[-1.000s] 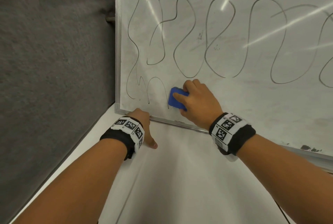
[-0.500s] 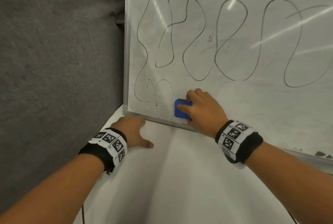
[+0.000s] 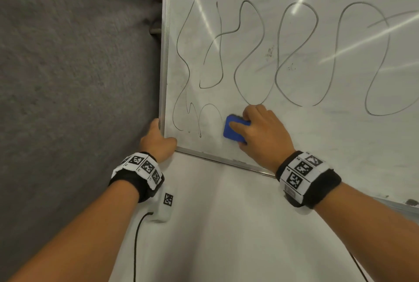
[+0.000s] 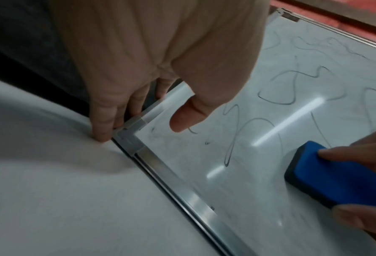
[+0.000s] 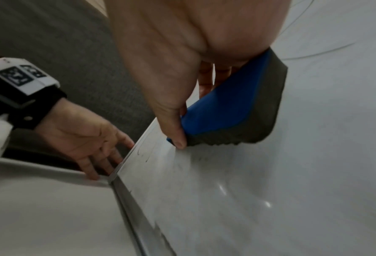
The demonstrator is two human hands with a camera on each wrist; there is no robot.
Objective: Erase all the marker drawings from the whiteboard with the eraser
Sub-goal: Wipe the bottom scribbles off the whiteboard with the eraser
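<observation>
On the glossy whiteboard (image 3: 294, 145), right hand (image 3: 264, 133) clasps the blue eraser (image 3: 232, 132) (grey felt underneath); left hand (image 3: 157, 143) flat at its corner (image 4: 130, 131).

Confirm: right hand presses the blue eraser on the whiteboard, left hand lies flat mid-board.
Wrong on the left hand: it rests on the lower left corner of the whiteboard, not mid-board, as the head view shows. The right hand does press the blue eraser on the board.
</observation>
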